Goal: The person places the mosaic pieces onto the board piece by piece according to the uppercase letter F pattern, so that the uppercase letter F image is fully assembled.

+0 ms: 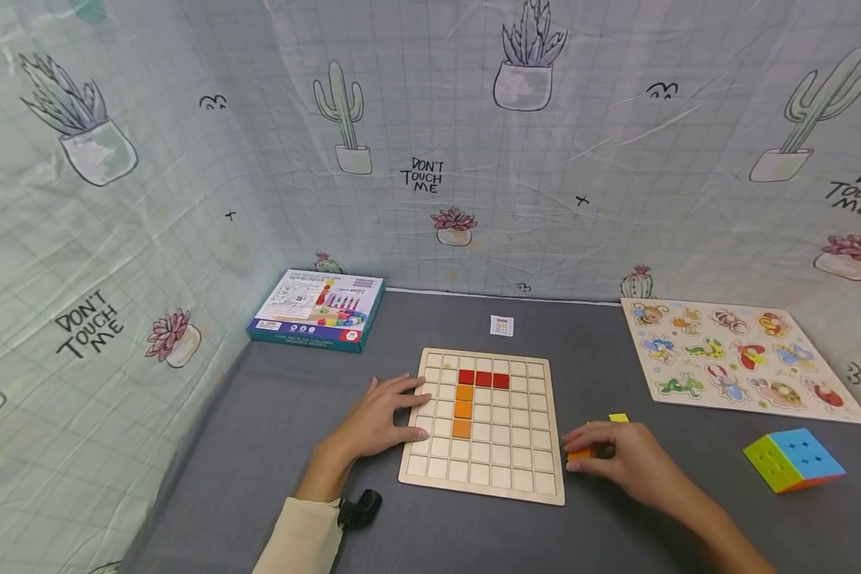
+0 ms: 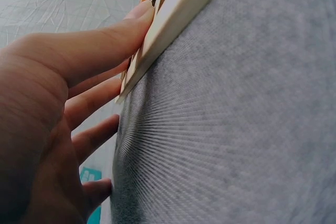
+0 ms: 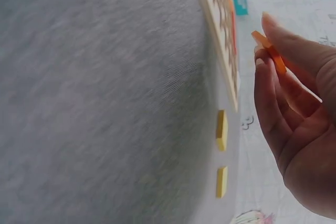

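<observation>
A wooden grid board (image 1: 501,470) lies on the table with three red tiles (image 1: 484,379) in a row and three orange tiles (image 1: 462,410) in a column below the row's left end. My left hand (image 1: 382,418) rests at the board's left edge, fingers spread; its thumb touches the board's rim (image 2: 168,32). Beside the board's right edge, my right hand (image 1: 624,458) pinches an orange tile (image 3: 273,55) between thumb and fingers, held above the table. Two yellow tiles (image 3: 222,130) lie near that hand, partly hidden by it in the head view.
A small printed card (image 1: 502,325) lies behind the board. At back left is a flat game box (image 1: 316,309). An insect puzzle board (image 1: 742,359) lies at back right, with a colourful puzzle cube (image 1: 794,460) in front of it. Printed cloth (image 1: 416,104) hangs behind the table.
</observation>
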A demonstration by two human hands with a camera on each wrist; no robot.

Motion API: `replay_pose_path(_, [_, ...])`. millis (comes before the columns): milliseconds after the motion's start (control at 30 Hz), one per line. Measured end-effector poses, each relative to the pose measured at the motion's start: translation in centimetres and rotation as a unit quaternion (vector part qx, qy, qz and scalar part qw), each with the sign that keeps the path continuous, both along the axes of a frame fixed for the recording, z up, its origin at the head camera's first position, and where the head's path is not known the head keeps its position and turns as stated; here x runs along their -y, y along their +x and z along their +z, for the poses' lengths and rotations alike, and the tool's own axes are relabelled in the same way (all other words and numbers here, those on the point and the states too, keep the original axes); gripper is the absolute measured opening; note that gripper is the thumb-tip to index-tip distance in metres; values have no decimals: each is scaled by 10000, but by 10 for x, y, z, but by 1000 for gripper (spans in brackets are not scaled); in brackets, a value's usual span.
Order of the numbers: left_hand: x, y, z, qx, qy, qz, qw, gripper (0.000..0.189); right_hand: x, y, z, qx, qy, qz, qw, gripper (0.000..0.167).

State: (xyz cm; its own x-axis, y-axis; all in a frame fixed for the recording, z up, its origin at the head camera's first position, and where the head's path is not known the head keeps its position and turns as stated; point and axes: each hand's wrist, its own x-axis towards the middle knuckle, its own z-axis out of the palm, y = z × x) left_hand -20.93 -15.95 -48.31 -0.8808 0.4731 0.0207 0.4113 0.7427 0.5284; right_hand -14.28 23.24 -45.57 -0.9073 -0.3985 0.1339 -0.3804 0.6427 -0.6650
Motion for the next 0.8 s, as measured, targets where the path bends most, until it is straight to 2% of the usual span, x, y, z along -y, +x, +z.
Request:
replay_pose_path(100, [0, 0, 0, 3, 2, -3, 10000, 62, 4, -2, 3, 100, -152, 23, 9998, 12])
replay_pose_path(433, [-1, 1, 1, 1, -82, 44, 10000, 62, 23, -6, 4, -27, -505, -30, 9987, 12])
replay_pose_path(600, [-1, 1, 1, 46, -1, 18, 10000, 62, 33, -11, 4, 211, -575, 56, 9981, 15])
replay_pose_path(800, [-1, 1, 2, 59, 29, 11, 10000, 63, 48, -14, 2, 307, -551, 156, 9979, 18])
